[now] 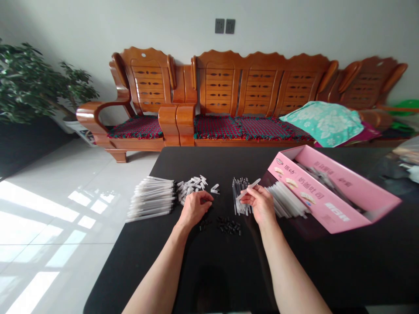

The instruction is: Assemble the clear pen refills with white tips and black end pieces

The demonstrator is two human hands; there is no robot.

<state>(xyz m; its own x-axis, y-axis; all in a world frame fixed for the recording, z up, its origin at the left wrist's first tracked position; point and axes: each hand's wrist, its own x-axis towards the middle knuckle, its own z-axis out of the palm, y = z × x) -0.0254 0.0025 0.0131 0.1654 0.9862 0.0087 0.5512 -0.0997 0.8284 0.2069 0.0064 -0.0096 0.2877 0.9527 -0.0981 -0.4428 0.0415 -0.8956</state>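
Note:
My right hand is closed on a translucent white pen barrel, held tilted between thumb and fingers. It is above a bunch of thin pen refills lying on the black table. My left hand has its thumb and fingers drawn together just above the tabletop; whatever they hold is hidden. Behind it lies a heap of white pen caps, with a couple more caps apart to the right. Small black plugs are scattered between my hands, nearer to me.
Left of the caps lies a stack of white pens. More white barrels rest against a pink box that holds loose pieces. A wooden sofa stands beyond the table, and a plastic bag sits at the far right.

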